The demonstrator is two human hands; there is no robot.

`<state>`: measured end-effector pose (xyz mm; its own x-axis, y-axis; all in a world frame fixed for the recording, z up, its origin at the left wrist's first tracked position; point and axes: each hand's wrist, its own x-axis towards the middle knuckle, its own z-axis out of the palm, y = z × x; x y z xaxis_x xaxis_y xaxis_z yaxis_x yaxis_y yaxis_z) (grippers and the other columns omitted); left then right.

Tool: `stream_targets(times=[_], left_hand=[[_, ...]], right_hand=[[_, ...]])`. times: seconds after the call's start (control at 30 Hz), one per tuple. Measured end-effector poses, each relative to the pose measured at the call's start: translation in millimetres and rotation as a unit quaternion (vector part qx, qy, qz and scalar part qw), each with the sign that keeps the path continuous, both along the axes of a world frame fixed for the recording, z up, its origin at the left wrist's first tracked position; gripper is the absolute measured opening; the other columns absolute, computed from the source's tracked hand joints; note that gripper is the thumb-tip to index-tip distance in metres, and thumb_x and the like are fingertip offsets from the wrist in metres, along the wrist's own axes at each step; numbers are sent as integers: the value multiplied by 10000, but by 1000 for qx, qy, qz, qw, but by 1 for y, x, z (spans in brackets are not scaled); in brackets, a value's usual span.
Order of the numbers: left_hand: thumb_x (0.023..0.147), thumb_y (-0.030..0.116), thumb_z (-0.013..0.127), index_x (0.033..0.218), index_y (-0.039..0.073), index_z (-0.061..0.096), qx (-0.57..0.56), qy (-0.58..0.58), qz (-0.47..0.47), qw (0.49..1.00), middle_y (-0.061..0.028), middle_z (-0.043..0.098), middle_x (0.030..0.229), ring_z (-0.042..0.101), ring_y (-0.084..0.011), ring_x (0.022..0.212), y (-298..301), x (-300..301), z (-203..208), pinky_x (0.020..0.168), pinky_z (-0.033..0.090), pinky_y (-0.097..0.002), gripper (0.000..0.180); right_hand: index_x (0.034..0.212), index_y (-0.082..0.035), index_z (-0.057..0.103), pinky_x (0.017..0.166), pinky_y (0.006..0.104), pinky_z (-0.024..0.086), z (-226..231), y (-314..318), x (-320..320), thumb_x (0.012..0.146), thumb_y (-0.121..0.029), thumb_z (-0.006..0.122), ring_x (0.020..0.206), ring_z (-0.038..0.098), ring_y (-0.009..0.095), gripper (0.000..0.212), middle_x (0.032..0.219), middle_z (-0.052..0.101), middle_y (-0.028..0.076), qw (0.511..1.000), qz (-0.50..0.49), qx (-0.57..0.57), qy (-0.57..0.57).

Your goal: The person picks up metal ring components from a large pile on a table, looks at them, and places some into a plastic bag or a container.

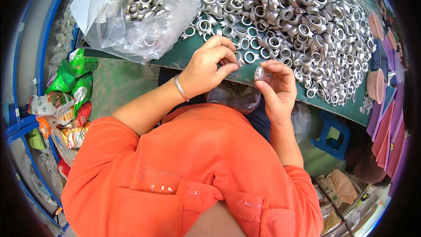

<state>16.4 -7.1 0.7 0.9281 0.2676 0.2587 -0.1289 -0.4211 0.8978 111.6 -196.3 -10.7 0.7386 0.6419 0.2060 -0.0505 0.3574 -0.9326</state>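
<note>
Between the thumb and fingers of my right hand (280, 88) is a small silver-grey metal ring (259, 73), held on edge just off the table's near edge. My left hand (207, 63), with a bangle at the wrist, has its thumb and fingertips pinched together a little to the left of that ring. What the left fingertips hold, if anything, is too small to make out; a loose ring lies right behind them. Beyond both hands a large heap of similar metal rings (302, 26), many with a small lug on the side, covers the green tabletop (175, 59).
A clear plastic bag (149, 35) with more rings stands at the table's left. Below the near edge hangs a translucent bag (234, 98). A blue stool (332, 136) is at lower right, pink bowls (375, 85) at far right. Colourful packets (66, 101) lie left by a blue rack.
</note>
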Motion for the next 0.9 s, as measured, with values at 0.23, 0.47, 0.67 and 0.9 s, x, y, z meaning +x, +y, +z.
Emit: stream_targets(times=[0.23,0.47,0.67,0.9], left_hand=[[900,15,669,1177,17,573,-572,49,-94,813,-153,655,1087,675,-180,898,-6,-16,1,784,585,-313,293],[927,103,668,1226,38,567,-682,55,-138,717,-121,628,1110,658,-162,870,-6,-15,1,761,579,-308,322],[806,37,778,1001,32,644,-498,66,-115,857,-42,588,976,596,-120,771,-8,-18,11,650,538,-262,237],[785,112,799,995,22,648,1,150,-165,975,-67,582,890,597,-148,724,-8,-35,19,624,505,-282,274]], right_hand=[[1145,10,525,662,289,579,6,-2,1,928,-58,639,847,680,211,254,1108,646,219,952,104,64,282],[1055,-10,549,621,282,584,11,5,2,902,-12,642,809,687,230,178,1024,619,174,958,104,93,252],[943,-15,591,695,304,578,14,7,-4,837,75,648,861,659,224,150,1041,599,141,976,108,83,167],[834,-18,622,753,341,519,37,-19,-7,715,162,549,875,624,253,228,984,621,121,921,187,-269,-211]])
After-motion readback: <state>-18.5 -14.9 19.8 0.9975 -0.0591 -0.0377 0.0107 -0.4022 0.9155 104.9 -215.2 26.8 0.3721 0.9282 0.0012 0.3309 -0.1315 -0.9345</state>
